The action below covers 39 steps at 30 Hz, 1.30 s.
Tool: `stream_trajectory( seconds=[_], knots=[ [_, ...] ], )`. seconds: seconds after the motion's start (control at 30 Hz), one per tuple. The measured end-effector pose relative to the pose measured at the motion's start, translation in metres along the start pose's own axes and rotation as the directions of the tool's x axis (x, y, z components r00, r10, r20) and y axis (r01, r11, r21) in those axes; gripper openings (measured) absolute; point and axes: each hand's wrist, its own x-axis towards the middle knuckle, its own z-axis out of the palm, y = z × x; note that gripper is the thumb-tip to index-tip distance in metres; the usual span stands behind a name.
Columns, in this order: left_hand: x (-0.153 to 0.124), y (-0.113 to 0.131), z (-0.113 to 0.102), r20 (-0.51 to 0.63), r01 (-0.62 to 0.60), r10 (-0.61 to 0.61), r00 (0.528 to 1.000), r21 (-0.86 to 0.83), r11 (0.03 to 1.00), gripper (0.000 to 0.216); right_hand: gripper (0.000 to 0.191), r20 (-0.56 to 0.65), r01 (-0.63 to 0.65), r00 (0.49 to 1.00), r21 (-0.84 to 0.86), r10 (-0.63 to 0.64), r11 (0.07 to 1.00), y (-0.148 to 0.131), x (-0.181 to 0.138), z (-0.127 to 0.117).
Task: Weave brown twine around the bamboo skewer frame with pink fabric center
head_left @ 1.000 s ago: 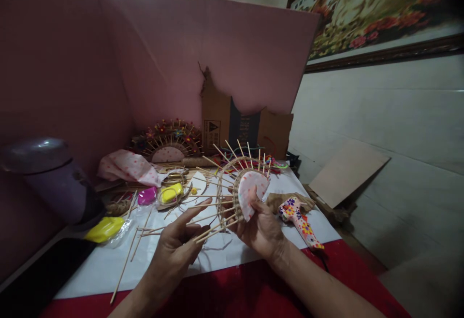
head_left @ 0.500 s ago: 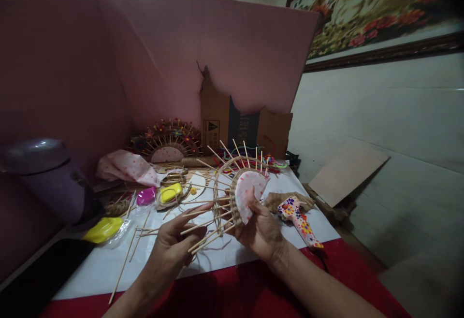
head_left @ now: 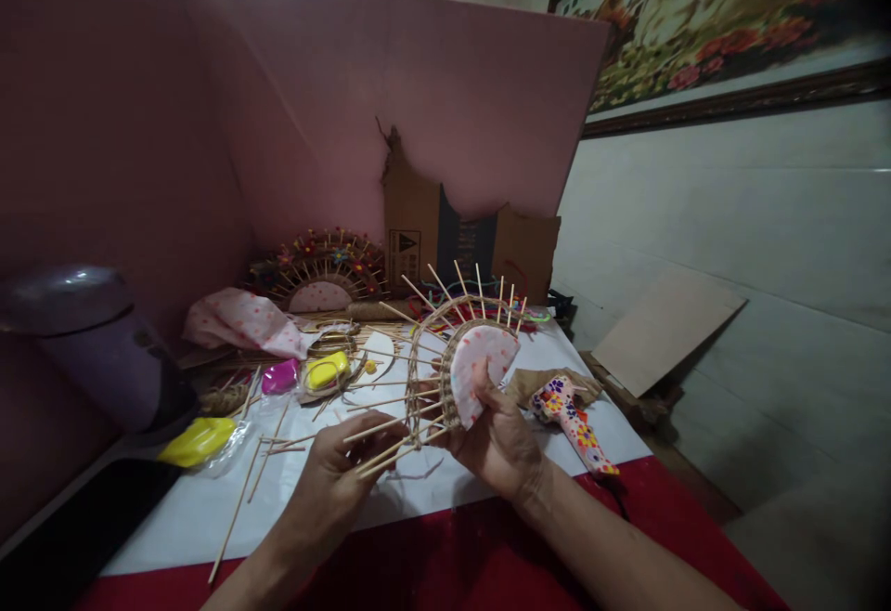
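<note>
My right hand [head_left: 497,439] grips a half-round woven fan frame [head_left: 456,360] by its polka-dot fabric centre, thumb pressed on the cloth. Thin wooden sticks radiate from the frame, with rattan woven around them. My left hand [head_left: 341,481] has its fingers curled round the lower sticks of the frame, pinching them near their tips. Both hands hold the piece just above the white table sheet [head_left: 209,509].
A floral-patterned glue gun [head_left: 571,425] lies right of my hands. A finished decorated fan [head_left: 324,272], dotted cloth [head_left: 243,318], yellow and pink packets [head_left: 327,370], loose sticks [head_left: 240,500] and a cardboard box [head_left: 445,240] sit behind. A purple lamp [head_left: 97,342] stands at left.
My left hand has gone from stretched-out fingers to curled fingers closing on the lower sticks. The frame has shifted slightly left and tilted a little.
</note>
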Motion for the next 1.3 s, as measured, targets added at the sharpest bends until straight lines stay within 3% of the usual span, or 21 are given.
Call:
stream_trajectory(
  seconds=[0.1,0.17,0.33,0.47,0.57,0.7,0.87,0.97,1.03,1.2,1.3],
  knots=[
    [0.003,0.0,-0.004,-0.029,-0.162,0.167,0.986,0.135,0.978,0.009,0.037,-0.009,-0.005,1.0,-0.009,0.005,1.0,0.0,0.0,-0.001],
    [0.004,0.001,-0.007,-0.027,-0.157,0.161,0.987,0.128,0.979,0.012,0.036,-0.002,-0.006,1.0,-0.012,0.006,1.0,0.0,0.0,-0.002],
    [0.003,0.005,-0.01,-0.014,0.09,-0.092,0.996,-0.106,0.99,0.02,0.035,-0.008,0.008,1.0,0.019,-0.008,1.0,0.0,0.0,-0.004],
    [0.004,0.006,-0.013,0.015,0.325,-0.349,0.937,-0.409,0.853,0.024,0.03,-0.048,0.008,0.999,0.036,-0.006,0.999,0.001,0.0,-0.001],
    [0.003,0.008,-0.016,0.166,0.404,-0.382,0.909,-0.571,0.715,0.029,0.029,-0.059,0.024,0.998,0.022,-0.023,0.999,0.001,-0.001,0.001],
    [0.001,0.012,-0.017,0.301,0.483,-0.381,0.874,-0.621,0.618,0.038,0.03,-0.038,0.007,0.999,-0.001,-0.007,1.0,0.002,-0.001,0.001],
    [0.0,0.017,-0.017,0.409,0.56,-0.384,0.827,-0.544,0.625,0.035,0.022,-0.053,0.019,0.998,0.029,-0.017,0.999,0.004,-0.002,0.001],
    [0.001,0.018,-0.015,0.451,0.567,-0.361,0.816,-0.504,0.651,0.019,0.024,-0.069,0.02,0.997,0.011,-0.019,1.0,0.004,-0.001,0.001],
    [0.002,0.016,-0.013,0.432,0.566,-0.38,0.818,-0.488,0.665,0.018,0.027,-0.067,0.013,0.998,-0.011,-0.014,1.0,0.004,-0.001,0.0],
    [0.002,0.008,-0.007,0.252,0.535,-0.473,0.845,-0.424,0.731,0.027,0.024,-0.101,0.008,0.995,-0.008,-0.009,1.0,0.005,0.0,-0.004],
    [0.001,0.008,-0.007,0.237,0.518,-0.461,0.855,-0.386,0.764,0.026,0.026,-0.084,0.0,0.996,-0.02,-0.001,1.0,0.005,-0.001,-0.004]
  ],
)
